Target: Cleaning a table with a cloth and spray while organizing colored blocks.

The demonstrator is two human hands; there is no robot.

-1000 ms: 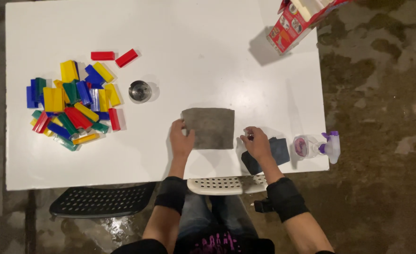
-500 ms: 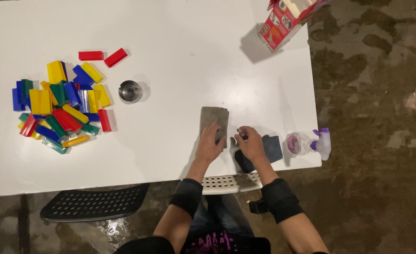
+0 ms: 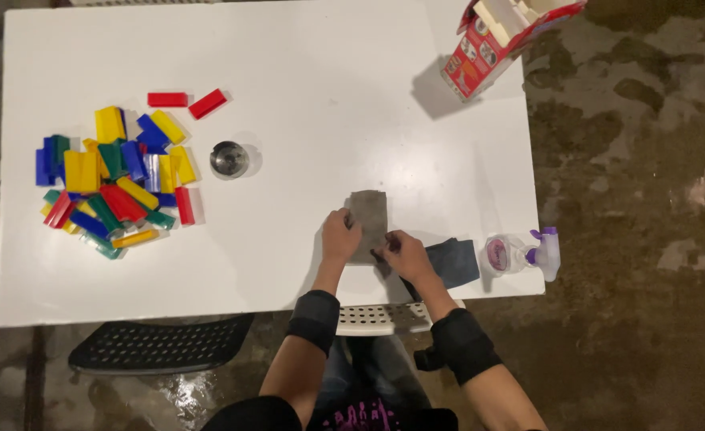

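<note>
Here, a grey cloth (image 3: 368, 217) lies on the white table (image 3: 328, 72), near the near edge and a little right of the middle. It is folded into a narrow upright strip, longer from near to far than from left to right. The left hand (image 3: 339, 238) rests on its near left edge, with fingers bent down and pressing the fabric flat. The right hand (image 3: 402, 254) touches the near right corner; its fingertips seem to pinch the edge, probably to keep the fold lined up, though the exact grip is too small to tell for sure.

Just right of the right hand, a dark blue folded cloth (image 3: 456, 262) lies flat, partly under the wrist. Further right, at the table's edge, a clear spray bottle with a purple nozzle (image 3: 524, 253) lies on its side.

Well apart to the left, a small shiny metal cup (image 3: 229, 159) stands alone. Beyond it, at the left, a loose heap of coloured plastic blocks (image 3: 109, 183) is spread, with two red blocks (image 3: 186, 101) a little farther. At the far right corner, an open red carton (image 3: 504, 40) leans.
</note>
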